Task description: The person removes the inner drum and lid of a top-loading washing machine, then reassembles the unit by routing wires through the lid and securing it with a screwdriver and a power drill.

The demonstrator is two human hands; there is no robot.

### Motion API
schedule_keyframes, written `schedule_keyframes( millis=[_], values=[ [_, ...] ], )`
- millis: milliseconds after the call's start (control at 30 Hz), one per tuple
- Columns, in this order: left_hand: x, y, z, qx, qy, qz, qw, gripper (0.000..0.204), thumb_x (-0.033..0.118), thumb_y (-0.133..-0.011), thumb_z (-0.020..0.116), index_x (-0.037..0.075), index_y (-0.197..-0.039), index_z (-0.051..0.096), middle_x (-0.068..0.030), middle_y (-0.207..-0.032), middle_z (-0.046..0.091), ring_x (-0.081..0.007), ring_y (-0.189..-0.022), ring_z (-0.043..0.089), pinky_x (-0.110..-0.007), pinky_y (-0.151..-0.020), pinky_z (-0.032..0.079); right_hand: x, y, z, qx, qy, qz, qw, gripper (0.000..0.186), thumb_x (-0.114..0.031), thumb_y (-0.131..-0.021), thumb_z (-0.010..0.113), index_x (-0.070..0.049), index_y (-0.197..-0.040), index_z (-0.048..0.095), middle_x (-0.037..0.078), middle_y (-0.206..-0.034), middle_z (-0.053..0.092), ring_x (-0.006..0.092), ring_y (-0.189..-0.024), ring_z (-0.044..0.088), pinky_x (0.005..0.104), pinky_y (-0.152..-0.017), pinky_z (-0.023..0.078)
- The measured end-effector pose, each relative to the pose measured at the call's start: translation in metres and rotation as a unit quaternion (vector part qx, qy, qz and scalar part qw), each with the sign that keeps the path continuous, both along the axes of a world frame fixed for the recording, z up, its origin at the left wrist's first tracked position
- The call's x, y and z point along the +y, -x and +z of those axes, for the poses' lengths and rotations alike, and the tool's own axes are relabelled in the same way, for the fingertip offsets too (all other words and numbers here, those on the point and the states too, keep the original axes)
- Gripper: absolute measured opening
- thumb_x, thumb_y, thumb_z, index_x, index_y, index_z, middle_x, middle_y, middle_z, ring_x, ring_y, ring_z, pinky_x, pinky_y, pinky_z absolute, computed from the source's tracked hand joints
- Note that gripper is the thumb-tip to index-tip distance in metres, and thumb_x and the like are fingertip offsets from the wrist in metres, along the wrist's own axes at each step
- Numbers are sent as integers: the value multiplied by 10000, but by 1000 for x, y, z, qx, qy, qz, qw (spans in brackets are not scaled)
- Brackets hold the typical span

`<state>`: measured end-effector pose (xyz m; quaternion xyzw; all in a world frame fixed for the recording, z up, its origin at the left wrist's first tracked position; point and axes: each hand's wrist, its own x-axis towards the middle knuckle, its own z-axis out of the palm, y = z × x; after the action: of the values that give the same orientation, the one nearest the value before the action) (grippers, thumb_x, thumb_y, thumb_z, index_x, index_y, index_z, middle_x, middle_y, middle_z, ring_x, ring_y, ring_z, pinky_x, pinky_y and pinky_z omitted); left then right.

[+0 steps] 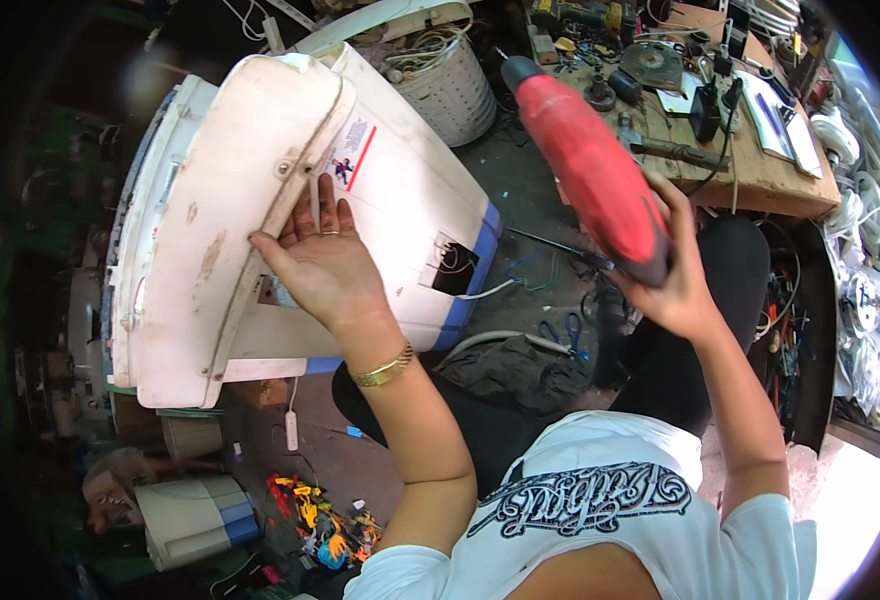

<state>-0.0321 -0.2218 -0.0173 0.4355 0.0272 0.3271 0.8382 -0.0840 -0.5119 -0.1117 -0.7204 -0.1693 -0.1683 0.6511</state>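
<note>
My right hand (675,265) grips a red power drill (595,160), whose dark chuck and thin bit point up and to the left, clear of any surface. Before me leans a large white plastic appliance housing (410,190) with a blue band along its lower edge and a dark opening in its side. A scuffed white panel (225,200) stands out along its left part. At that panel's rim is my left hand (325,255), palm turned up, fingers stretched out and thumb touching the edge. A gold watch-like band circles the left wrist.
A cluttered wooden workbench (780,180) with tools stands at upper right. Behind the housing is a white perforated basket (445,90) of wires. Blue-handled scissors (565,330) and dark cloth (510,370) lie on the floor. Colourful connectors (325,525) are heaped at lower left.
</note>
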Motion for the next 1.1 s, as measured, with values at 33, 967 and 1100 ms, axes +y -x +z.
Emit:
schedule_keyframes(
  millis=[33,967,1100],
  values=[
    [3,1,1,5,-1,-3,1000,561,575,-990,392,70,-1211,500,-122,-1268,548,-302,-1221,506,-427,-1009,339,-1,-14,-1,-5,32,9,999,893,55,-643,617,-91,-1467,304,196,-1277,538,296,-1216,537,379,-1034,403],
    [13,9,-10,-15,-106,9,994,584,505,-1011,418,11,-1317,469,-153,-1255,563,-271,-1184,504,-434,-1039,374,-5,-172,-97,-53,603,-184,774,860,-57,-696,707,-312,-1438,355,104,-1152,550,356,-1052,544,477,-764,509],
    [10,7,-14,-29,-105,25,994,571,479,-987,509,-3,-1291,483,-146,-1231,564,-257,-1160,523,-411,-1037,397,-6,-167,-102,-57,628,-229,742,859,-60,-688,711,-321,-1431,368,78,-1142,546,321,-1072,522,503,-808,443]
  ],
)
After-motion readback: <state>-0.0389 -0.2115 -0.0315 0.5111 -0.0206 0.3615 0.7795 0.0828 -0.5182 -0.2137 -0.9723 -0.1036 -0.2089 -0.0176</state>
